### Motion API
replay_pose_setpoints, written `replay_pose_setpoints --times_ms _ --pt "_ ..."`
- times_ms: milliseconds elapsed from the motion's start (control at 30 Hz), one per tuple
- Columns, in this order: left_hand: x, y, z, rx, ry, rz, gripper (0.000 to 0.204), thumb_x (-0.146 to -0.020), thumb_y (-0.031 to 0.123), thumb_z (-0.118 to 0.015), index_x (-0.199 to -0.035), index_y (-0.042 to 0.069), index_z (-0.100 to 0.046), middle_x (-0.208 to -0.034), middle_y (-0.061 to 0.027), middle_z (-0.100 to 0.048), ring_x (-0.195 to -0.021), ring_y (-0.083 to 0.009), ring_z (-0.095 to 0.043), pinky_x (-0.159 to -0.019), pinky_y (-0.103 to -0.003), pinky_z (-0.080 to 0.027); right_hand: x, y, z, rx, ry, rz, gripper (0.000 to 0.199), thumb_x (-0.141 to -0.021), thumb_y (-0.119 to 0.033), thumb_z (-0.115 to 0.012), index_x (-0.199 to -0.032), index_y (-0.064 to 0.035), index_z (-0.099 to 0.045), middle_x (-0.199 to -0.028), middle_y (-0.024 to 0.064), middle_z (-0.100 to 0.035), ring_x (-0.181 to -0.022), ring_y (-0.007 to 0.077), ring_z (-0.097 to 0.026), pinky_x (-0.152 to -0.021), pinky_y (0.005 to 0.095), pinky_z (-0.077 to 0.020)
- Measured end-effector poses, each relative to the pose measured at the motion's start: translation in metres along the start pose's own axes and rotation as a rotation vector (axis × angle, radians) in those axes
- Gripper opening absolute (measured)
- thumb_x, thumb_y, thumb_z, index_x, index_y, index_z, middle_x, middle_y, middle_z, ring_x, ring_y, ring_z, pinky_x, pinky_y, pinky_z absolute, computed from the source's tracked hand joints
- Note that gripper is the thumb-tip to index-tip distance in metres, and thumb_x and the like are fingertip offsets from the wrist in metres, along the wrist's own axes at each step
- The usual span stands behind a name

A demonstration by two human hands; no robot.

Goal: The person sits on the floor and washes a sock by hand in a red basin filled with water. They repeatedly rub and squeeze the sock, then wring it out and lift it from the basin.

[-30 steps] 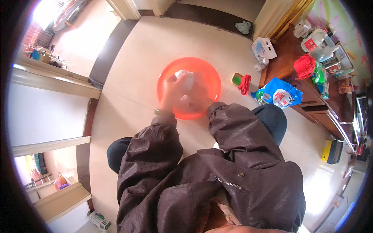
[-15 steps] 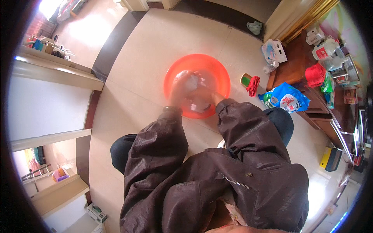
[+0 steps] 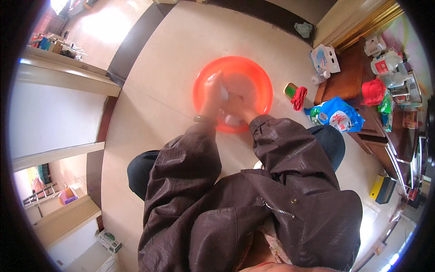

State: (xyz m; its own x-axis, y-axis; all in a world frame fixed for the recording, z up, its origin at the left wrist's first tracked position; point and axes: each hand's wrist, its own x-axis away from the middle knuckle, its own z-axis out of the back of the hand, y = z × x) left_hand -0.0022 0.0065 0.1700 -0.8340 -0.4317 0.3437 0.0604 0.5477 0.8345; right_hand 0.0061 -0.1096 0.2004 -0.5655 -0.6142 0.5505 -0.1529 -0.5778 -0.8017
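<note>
An orange-red plastic basin (image 3: 268, 93) holding cloudy water stands on the floor before me. Both my hands are inside it, smeared by motion. My left hand (image 3: 213, 93), with a dark band at the wrist, is at the basin's left side, its fingers curled around a wet, pale cloth (image 3: 224, 93). Close beside it, my right hand (image 3: 239, 108) reaches in from the lower right toward the same cloth. Its fingers are too blurred to make out. Another pale patch of cloth (image 3: 232, 120) shows in the water near the front rim.
Right of the basin lie a green-and-gold soap box (image 3: 290, 90), a red bundle (image 3: 299, 98) and a blue detergent bag (image 3: 336, 115). A brown wooden cabinet (image 3: 346, 68) with bottles and red yarn stands farther right. A white pack (image 3: 325, 59) sits beside it.
My hands have drawn closer together inside the basin. The left one has turned more upright, with pale cloth against its palm. The whole view has shifted slightly.
</note>
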Motion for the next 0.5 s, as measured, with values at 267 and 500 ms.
replay_pose_setpoints --times_ms 267,500 --pt "-0.002 0.002 0.025 -0.275 -0.414 -0.322 0.08 -0.091 0.066 -0.025 -0.134 -0.001 -0.036 -0.125 -0.015 -0.051 -0.114 -0.027 -0.051 -0.095 -0.04 -0.042 -0.007 -0.009 0.022 -0.463 0.009 0.056 0.016 -0.081 -0.016 -0.058 -0.084 -0.0007 -0.059 -0.069 0.0096 -0.06 -0.061 0.0199 -0.06 -0.057 0.0349 -0.0498" --pt "0.046 0.009 0.015 0.066 -0.754 0.148 0.061 -0.082 0.028 -0.07 -0.129 0.003 -0.041 -0.119 -0.0046 -0.053 -0.109 -0.0156 -0.052 -0.093 -0.031 -0.042 0.005 -0.04 0.06 -0.869 -0.09 -0.004 0.024 -0.084 -0.017 -0.058 -0.1 -0.0018 -0.05 -0.085 0.0145 -0.062 -0.075 0.0259 -0.062 -0.067 0.0394 -0.0538"
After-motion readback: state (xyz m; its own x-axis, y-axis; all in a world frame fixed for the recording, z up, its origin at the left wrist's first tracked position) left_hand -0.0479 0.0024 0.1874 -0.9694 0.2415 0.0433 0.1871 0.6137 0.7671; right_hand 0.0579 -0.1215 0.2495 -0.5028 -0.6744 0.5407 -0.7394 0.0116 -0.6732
